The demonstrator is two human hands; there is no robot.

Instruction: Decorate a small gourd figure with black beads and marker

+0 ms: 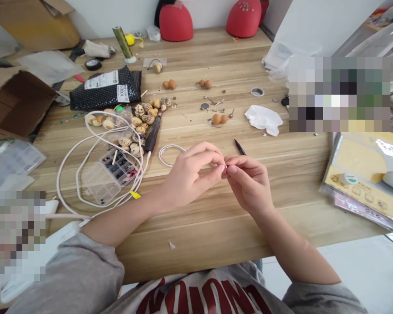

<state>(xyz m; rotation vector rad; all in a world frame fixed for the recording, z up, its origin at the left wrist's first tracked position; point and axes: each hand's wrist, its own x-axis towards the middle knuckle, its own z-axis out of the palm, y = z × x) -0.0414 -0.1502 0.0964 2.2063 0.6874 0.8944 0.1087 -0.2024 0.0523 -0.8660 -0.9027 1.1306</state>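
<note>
My left hand (196,172) and my right hand (250,181) meet at the fingertips above the middle of the wooden table. Both are closed in a pinch. Between the tips shows a tiny pale thing, too small to name. Just behind my right hand lies a black pen-like tool (239,147). A white ring (170,150), perhaps a roll of tape, is partly covered by my left hand. Farther back sit small brown gourds (216,119) in pairs, with little metal pieces beside them.
Left of my hands are a black corded tool (153,133), white cable loops (81,163), an open compartment box (116,168) and several patterned gourds (140,124). A black parcel (105,89) lies behind them. Crumpled white tissue (264,119) and yellow packets (356,161) are rightward.
</note>
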